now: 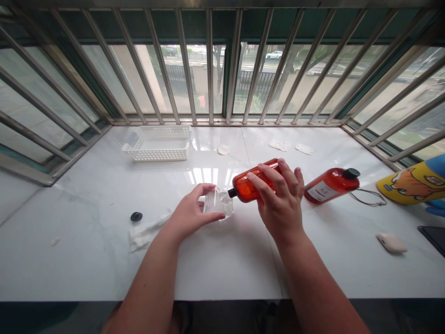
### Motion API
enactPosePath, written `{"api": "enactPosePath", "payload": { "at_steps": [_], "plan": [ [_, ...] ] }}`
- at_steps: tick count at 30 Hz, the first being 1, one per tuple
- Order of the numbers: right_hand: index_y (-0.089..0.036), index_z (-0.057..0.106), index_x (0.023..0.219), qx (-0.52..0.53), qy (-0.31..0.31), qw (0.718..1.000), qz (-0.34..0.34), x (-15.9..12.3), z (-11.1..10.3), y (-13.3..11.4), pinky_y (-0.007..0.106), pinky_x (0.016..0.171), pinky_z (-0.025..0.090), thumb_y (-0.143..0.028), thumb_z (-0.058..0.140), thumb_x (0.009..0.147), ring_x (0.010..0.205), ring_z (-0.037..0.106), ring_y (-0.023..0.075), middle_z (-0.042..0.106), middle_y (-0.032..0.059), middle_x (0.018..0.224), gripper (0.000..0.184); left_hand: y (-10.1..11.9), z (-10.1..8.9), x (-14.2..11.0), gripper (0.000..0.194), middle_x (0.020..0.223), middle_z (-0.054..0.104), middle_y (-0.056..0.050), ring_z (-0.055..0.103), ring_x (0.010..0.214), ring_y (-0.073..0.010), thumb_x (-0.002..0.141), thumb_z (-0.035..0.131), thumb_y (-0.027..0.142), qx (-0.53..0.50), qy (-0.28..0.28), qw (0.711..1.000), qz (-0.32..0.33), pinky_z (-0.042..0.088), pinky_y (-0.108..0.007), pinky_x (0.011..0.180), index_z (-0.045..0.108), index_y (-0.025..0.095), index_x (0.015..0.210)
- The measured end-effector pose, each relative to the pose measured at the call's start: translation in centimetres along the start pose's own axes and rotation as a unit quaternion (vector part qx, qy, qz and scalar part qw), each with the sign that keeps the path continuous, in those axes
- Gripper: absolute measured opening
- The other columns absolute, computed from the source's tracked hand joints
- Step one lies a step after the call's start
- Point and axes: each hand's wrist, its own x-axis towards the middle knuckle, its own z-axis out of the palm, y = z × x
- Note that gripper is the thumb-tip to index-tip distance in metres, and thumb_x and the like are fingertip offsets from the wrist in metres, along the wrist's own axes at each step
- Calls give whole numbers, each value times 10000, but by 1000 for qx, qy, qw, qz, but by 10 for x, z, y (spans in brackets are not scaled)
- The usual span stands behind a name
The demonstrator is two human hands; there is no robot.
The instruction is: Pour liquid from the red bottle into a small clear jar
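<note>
So your right hand (pixel 282 202) has the amber bottle (pixel 245 188) tipped, fingers curled over it, neck slanting down-left to the clear container (pixel 219 208). Your left hand (pixel 191 208) grips that, thumb and fingers spread to its width. Loose black cap (pixel 136 216) left of those; other amber bottle (pixel 333 183) just right of your right-hand fingers.

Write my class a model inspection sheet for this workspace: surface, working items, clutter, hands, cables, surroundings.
Surface: glossy white marble-patterned tabletop.
Job's things: translucent amber bottle, tilted, black neck at a clear squarish container; contact unclear.
Clutter: white perforated plastic basket, round black cap, crumpled white tissue-like pieces, black-capped labelled amber bottle, pale rounded case, yellow cartoon-printed cylinder.
Hands: left hand holds the container; right hand grips the tilted bottle.
Cables: nothing seen, only a thin looped cord near the cylinder.
Surroundings: metal window bars; white car outside.
</note>
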Motion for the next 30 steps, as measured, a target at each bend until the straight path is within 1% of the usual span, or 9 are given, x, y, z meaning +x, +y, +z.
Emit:
{"api": "enactPosePath", "payload": {
  "at_steps": [4,10,14,18,23,30],
  "plan": [
    [-316,680,1357,2,0,1000,0,0,0,0,565,1375,247,71,681,915,1594,463,311,706,26,1470,588,1,0,0,774,1494,644,-80,740,1068,-301,727,1018,440,6,-3,1000,0,617,-481,971,628,344,1388],
    [-310,685,1341,6,4,1000,-3,1,0,0,567,1372,250,84,701,899,1589,468,318,714,30,1459,593,1,1,0,759,1490,639,-41,728,1091,-289,734,1017,442,13,-3,1000,-3,606,-479,997,620,370,1377],
    [-312,688,1336,6,2,1000,-5,1,0,0,573,1368,257,79,700,903,1584,476,323,716,29,1457,584,1,2,0,764,1488,636,-55,726,1093,-295,730,1019,450,12,-2,1000,-2,607,-488,996,624,359,1378],
    [-315,688,1332,5,2,1000,-7,1,0,0,576,1368,261,81,684,907,1587,473,324,715,26,1460,581,1,2,0,773,1489,635,-53,737,1057,-285,730,1019,435,4,-5,1000,-5,618,-488,972,615,365,1386],
    [-316,685,1328,2,-4,1000,-13,3,-1,0,589,1363,272,74,679,916,1585,477,333,713,26,1462,568,0,2,0,755,1475,646,-52,731,1092,-289,731,1017,412,7,-3,1000,2,610,-478,994,625,357,1374],
    [-307,686,1337,7,-13,999,-36,6,-8,3,571,1369,256,87,713,891,1595,461,326,714,33,1460,596,1,1,-1,766,1482,642,-36,743,1001,-262,719,1021,422,1,-14,1000,-2,624,-474,938,620,376,1370]
  ]
}}
